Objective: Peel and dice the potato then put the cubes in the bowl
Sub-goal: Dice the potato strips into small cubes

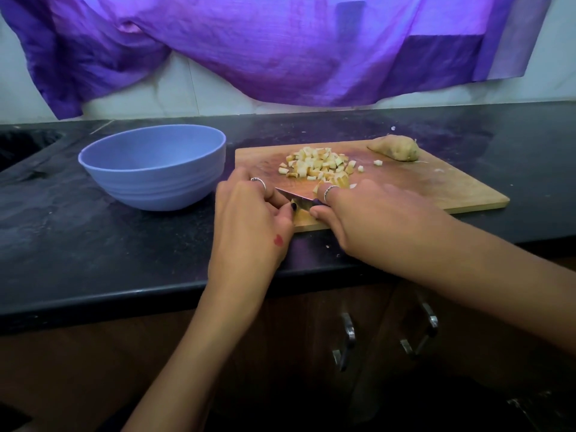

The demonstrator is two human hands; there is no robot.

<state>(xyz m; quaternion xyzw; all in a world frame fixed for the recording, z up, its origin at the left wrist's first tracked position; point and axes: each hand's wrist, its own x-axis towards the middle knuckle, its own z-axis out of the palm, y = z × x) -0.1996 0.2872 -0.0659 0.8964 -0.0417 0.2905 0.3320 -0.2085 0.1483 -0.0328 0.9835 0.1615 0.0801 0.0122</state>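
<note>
Wooden cutting board (436, 188) under us, we should keep the knife (296, 199) blade flat to it and the left hand (249, 210) tucked clear while the right hand (371, 210) cuts. The right fingers curl round the handle; the left ones pinch a small potato piece at the blade. Pale yellow cubes (318, 166) lie heaped mid-board, some browned, and none shows in the blue bowl (152, 169) just left on the worktop (93, 238). A peel heap (396, 148) sits at the far corner.
</note>
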